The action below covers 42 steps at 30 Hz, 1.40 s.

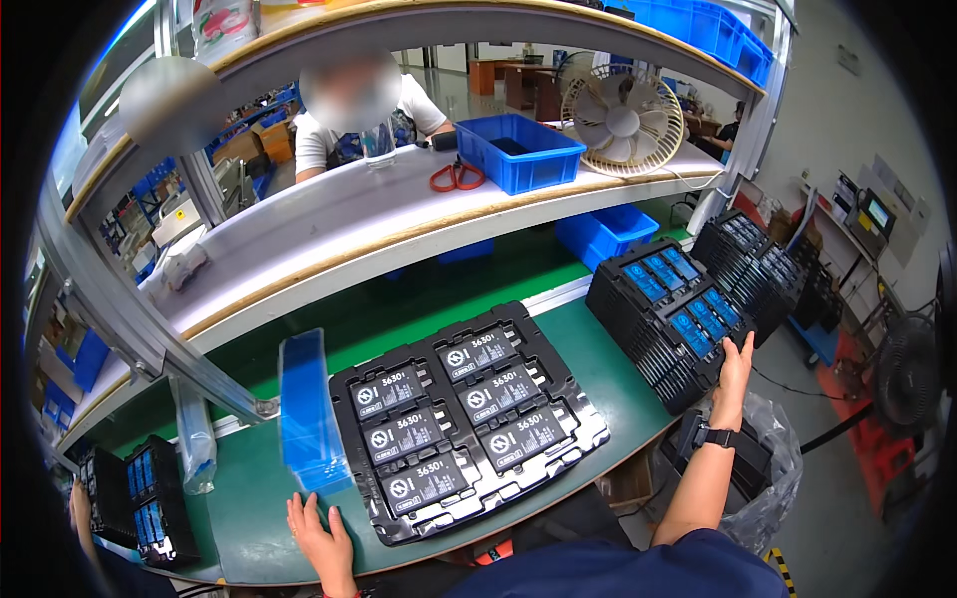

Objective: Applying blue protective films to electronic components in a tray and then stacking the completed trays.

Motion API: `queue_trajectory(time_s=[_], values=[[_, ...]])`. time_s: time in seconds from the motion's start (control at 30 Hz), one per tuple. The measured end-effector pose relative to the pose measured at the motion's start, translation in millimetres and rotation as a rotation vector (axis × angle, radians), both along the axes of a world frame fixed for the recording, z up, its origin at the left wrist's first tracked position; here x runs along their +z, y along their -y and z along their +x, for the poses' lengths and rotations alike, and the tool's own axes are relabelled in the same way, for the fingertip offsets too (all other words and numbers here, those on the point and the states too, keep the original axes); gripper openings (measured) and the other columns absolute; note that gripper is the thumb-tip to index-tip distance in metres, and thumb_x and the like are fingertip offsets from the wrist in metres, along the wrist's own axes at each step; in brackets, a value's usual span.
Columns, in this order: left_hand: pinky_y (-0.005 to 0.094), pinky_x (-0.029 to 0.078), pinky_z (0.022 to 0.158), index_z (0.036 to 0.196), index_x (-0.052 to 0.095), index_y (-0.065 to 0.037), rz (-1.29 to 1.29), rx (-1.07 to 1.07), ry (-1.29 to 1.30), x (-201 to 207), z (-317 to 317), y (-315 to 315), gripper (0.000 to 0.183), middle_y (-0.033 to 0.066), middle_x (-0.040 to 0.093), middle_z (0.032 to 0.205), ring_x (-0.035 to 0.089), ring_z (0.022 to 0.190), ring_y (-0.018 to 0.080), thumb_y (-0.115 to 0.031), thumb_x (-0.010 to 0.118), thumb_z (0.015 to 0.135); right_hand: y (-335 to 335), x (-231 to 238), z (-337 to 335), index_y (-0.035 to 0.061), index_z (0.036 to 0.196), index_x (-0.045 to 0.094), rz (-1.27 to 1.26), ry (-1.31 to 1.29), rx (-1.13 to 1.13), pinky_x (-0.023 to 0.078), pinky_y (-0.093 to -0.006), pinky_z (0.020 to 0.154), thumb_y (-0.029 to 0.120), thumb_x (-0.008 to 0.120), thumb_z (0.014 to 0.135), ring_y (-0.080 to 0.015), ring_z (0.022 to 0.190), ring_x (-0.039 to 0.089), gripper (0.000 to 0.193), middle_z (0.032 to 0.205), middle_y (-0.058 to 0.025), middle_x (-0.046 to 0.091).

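Note:
A black plastic tray (503, 496) lies on the green bench in front of me, with several flat black battery packs (417, 435) with white print seated in its pockets. My left hand (321, 540) rests at the bench's near edge, left of the tray, fingers spread and holding nothing. Just beyond its fingertips lies a pile of clear blue plastic sheets (304, 404). My right hand (735, 369) reaches out to the right, fingers stretched against the near corner of a tall stack of black trays (663, 349). Blue-faced packs (701, 321) show in the top tray of that stack.
More stacked black trays (763, 264) stand behind on the right, others (150, 498) at far left beside another person's hand (80, 503). The shelf ahead holds a blue bin (520, 154), red-handled scissors (458, 176) and a fan (622, 122). A person (364, 130) sits beyond it.

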<state>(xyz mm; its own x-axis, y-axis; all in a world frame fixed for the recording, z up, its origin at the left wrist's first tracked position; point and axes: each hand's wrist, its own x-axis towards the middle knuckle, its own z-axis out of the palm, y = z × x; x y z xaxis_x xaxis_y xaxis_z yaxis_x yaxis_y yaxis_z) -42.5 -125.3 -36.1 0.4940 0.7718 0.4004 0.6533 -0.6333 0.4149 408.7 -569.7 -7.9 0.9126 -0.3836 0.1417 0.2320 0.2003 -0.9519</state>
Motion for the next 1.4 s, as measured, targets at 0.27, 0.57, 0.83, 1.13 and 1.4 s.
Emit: queue_trajectory(time_s=[0.27,0.57,0.83,1.13,1.4], values=[[0.0493,0.032,0.100,0.110,0.057,0.003,0.069,0.009,0.024,7.0,2.4,-7.4,0.034,0.0270,0.048,0.124,0.041,0.118,0.0452,-0.012,0.062,0.079,-16.4,-9.6,12.0,-0.0049,0.139,0.026,-0.356,0.082,-0.142,0.022,-0.0340,0.108,0.018,0.056,0.087,-0.0267,0.130,0.031,0.064,0.144,-0.0189,0.030],[0.0511,0.031,0.101,0.109,0.059,-0.003,0.091,0.029,0.029,4.1,1.1,-6.0,0.037,0.0246,0.050,0.122,0.043,0.118,0.0427,-0.021,0.065,0.078,27.0,-31.4,29.7,-0.0020,0.138,0.032,-0.513,0.040,-0.193,0.024,-0.0357,0.107,0.031,0.056,0.088,-0.0270,0.128,0.035,0.064,0.142,-0.0186,0.033],[0.0507,0.029,0.104,0.112,0.060,-0.003,0.057,0.052,0.032,6.8,0.7,5.7,0.038,0.0234,0.049,0.125,0.040,0.123,0.0397,-0.025,0.063,0.081,-3.7,3.0,-7.6,-0.0042,0.126,0.043,-0.476,0.264,-0.177,0.040,-0.0396,0.093,0.019,0.056,0.087,-0.0295,0.108,0.049,0.046,0.123,-0.0215,0.048],[0.0492,0.028,0.105,0.113,0.059,-0.003,0.053,0.057,0.032,3.3,3.6,-1.0,0.038,0.0239,0.048,0.125,0.040,0.123,0.0392,-0.025,0.062,0.081,33.2,-45.7,61.4,0.0055,0.142,0.029,-0.300,-0.034,-0.127,0.029,-0.0394,0.105,0.041,0.057,0.086,-0.0289,0.126,0.037,0.072,0.141,-0.0168,0.035],[0.0472,0.029,0.105,0.113,0.058,-0.003,0.092,0.047,0.031,-1.5,8.3,-1.1,0.037,0.0225,0.050,0.125,0.041,0.123,0.0368,-0.025,0.061,0.083,55.5,-40.2,-1.7,0.0050,0.139,0.036,-0.496,-0.058,0.060,0.029,-0.0397,0.104,0.040,0.057,0.088,-0.0260,0.128,0.035,0.066,0.143,-0.0146,0.033]])
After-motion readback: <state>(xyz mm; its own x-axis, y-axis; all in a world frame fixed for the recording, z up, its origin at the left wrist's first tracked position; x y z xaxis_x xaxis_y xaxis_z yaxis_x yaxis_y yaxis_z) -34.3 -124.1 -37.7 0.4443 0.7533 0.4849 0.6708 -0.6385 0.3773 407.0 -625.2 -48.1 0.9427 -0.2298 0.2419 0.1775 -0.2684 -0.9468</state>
